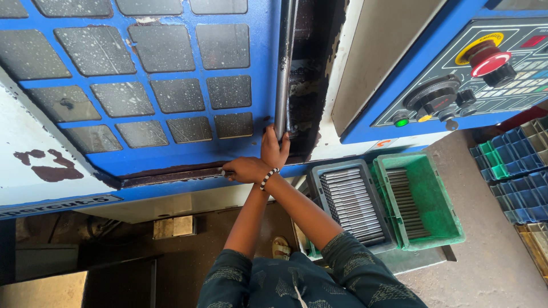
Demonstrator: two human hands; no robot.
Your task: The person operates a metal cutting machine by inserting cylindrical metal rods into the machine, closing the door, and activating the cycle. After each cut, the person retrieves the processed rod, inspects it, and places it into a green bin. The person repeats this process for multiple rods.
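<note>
our arms cross: the left hand [275, 149] clamps the upright door handle [283, 68] at its lower end, while the right hand [245, 169] closes on the door's bottom rail [171, 175].

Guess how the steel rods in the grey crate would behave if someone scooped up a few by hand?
The steel rods look solid, so probably stiff and heavy for their size. Being round and smooth, they would likely roll once out of the grey crate. Their sheen hints they could be slippery, though I can't confirm oil.
</note>
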